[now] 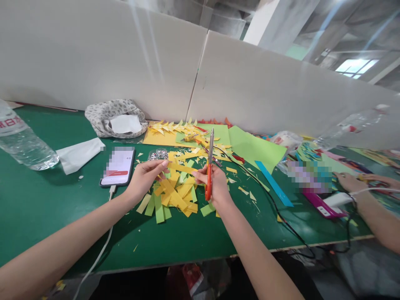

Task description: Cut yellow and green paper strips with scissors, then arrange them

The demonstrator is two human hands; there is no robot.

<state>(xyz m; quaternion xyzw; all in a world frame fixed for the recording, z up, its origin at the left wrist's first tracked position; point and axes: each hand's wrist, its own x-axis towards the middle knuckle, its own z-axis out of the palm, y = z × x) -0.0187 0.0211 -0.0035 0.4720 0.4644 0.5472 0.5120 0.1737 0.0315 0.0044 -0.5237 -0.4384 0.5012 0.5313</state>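
Between my two hands a short yellow paper strip (180,167) is stretched level. My left hand (149,174) pinches its left end between thumb and fingers. The thumb of my right hand (215,182) presses on the strip's other end, and the same hand grips red-handled scissors (209,179) whose blades point up and away from me. Whether the blades are parted is hard to make out. Below the hands lies a loose pile of yellow and green paper strips (176,193). Just behind my left hand sits a clear dish of small shiny pieces (158,154).
A charging phone (117,166), white tissue (80,155) and water bottle (25,137) are at the left. Behind the pile lie a yellow glue gun (200,138) with a black cord and green paper sheets (254,146). A co-worker's hands (350,183) are at the right.
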